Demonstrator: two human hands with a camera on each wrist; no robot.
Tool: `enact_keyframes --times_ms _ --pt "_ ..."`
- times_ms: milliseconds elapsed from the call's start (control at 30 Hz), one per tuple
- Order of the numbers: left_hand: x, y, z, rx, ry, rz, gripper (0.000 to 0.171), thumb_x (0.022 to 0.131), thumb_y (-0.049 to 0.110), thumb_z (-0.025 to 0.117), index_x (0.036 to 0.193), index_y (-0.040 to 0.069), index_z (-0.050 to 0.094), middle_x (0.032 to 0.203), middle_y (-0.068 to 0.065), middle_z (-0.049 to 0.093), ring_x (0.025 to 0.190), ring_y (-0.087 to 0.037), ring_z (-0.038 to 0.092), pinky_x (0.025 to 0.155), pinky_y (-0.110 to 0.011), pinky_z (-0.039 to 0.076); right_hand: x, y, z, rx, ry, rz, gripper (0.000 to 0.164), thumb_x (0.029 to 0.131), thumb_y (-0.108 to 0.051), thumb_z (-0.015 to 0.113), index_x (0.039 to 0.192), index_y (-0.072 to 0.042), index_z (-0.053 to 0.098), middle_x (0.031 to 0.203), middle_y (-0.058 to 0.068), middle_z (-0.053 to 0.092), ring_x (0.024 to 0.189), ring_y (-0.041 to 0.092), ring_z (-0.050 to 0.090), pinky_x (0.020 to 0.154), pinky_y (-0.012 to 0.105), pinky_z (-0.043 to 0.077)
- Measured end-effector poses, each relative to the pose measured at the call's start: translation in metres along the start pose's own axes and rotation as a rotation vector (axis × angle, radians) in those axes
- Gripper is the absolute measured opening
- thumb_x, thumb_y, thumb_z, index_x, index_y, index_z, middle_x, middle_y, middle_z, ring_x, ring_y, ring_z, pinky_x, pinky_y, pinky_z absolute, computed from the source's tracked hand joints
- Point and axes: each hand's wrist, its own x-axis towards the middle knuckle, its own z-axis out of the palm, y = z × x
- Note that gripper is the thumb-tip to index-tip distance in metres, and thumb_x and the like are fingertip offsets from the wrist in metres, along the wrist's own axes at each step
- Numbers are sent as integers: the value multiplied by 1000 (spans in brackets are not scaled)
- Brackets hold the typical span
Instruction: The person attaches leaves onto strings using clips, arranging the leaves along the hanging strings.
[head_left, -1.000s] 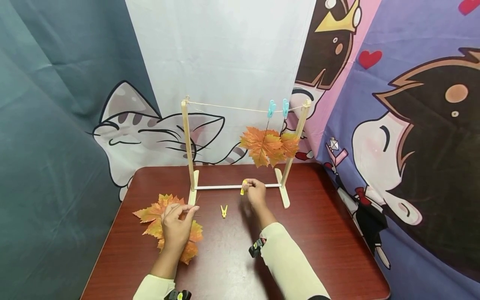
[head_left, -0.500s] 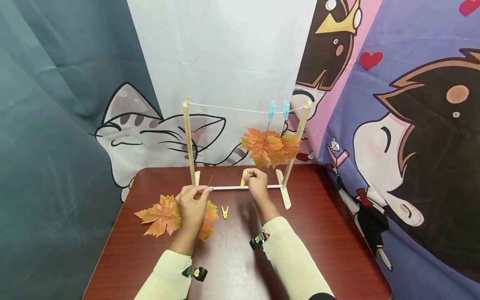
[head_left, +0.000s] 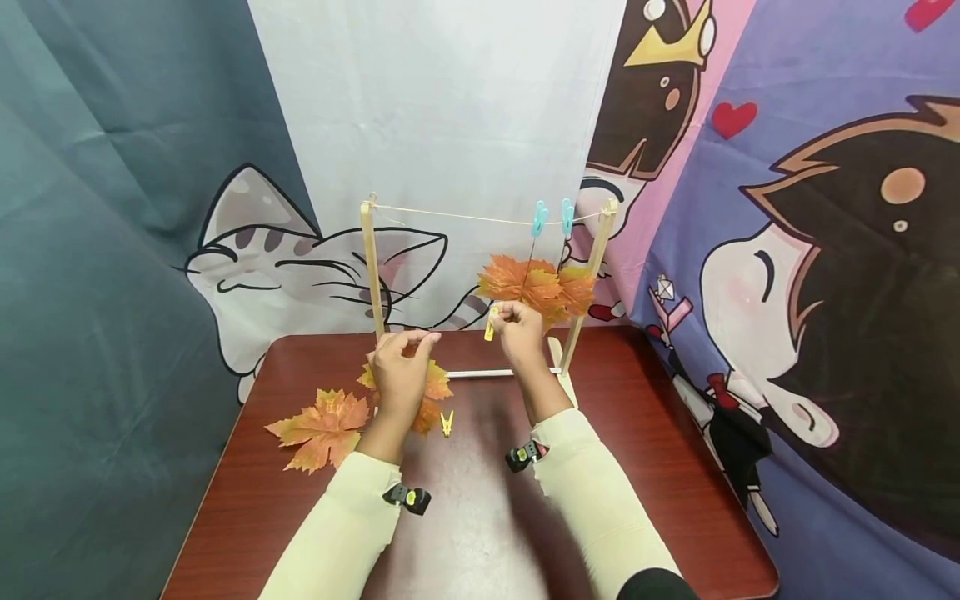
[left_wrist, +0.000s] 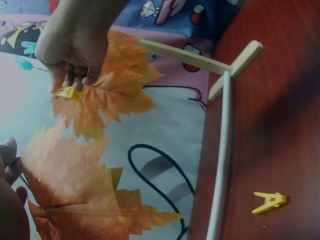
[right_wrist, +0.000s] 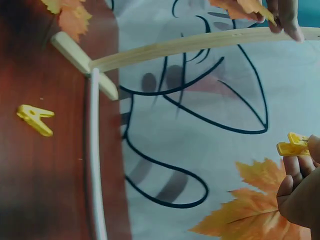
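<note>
My left hand (head_left: 400, 377) pinches the thin stem of an orange artificial maple leaf (left_wrist: 75, 180), which hangs below the fingers, partly hidden by the hand in the head view. To its right, my right hand (head_left: 523, 335) pinches a yellow clothespin (head_left: 491, 323) between thumb and fingers. Both hands are raised in front of a wooden stand (head_left: 372, 267) with a string (head_left: 450, 215) tied across its top. Two blue clothespins (head_left: 539, 218) on the string's right part hold two hanging maple leaves (head_left: 517, 277) by their stems, just behind my right hand.
On the brown table (head_left: 645, 467) lie another maple leaf (head_left: 318, 429) at the left and a second yellow clothespin (head_left: 447, 423) near the middle. A white rod (right_wrist: 95, 150) joins the stand's feet low down. Printed cloth (head_left: 465, 100) hangs behind.
My left hand has lifted a maple leaf by its stem and moved right and up towards the string. My right hand has risen with the yellow clothespin to the hanging leaves' height.
</note>
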Motion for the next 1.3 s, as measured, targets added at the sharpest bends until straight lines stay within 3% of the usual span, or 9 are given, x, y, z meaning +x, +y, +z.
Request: enact_keyframes --times_ms 233,400,567,767,900,1100,1300 --pt "18 10 12 -28 -73 -112 16 88 19 94 92 5 87 84 -18 77 86 -34 67 81 -35 44 12 -22 -2 -28 -1 -12 5 93 13 73 98 10 74 77 -5 60 76 7 58 67 14 51" --pt "33 19 22 -64 -93 -124 18 89 20 93 93 4 86 86 -20 74 84 -31 65 73 -24 45 20 -40 -2 -34 -12 -28 6 97 9 73 102 8 75 79 -4 61 76 9 58 64 16 50" --pt "43 28 34 -80 -110 -138 18 89 21 93 93 4 86 88 -19 76 83 -28 67 73 -23 47 28 -58 -1 -35 -18 -72 9 97 9 72 106 11 75 78 -5 60 77 8 57 66 14 50" --pt "50 38 46 -103 -135 -156 20 90 24 92 94 5 86 85 -16 80 74 -17 64 70 -22 47 34 -79 -2 -68 -3 -140 5 99 6 73 101 5 78 77 -5 61 73 7 57 63 16 48" --pt "58 45 51 -106 -161 -161 20 91 25 91 93 6 86 82 -14 81 68 -9 58 67 -22 44 35 -93 -1 -52 -5 -171 7 99 7 73 103 9 77 77 -6 63 73 6 57 63 15 49" --pt "74 52 59 -127 -165 -148 20 90 25 92 93 6 86 84 -14 81 68 -7 59 66 -21 44 42 -112 -1 -80 11 -211 10 100 6 73 107 12 77 74 -9 60 72 6 54 62 16 45" --pt "86 60 69 -142 -179 -207 23 91 26 92 96 5 86 90 -15 83 70 -3 59 65 -18 45 54 -133 2 -87 11 -221 12 101 4 73 109 11 76 74 -8 60 74 7 55 64 17 46"
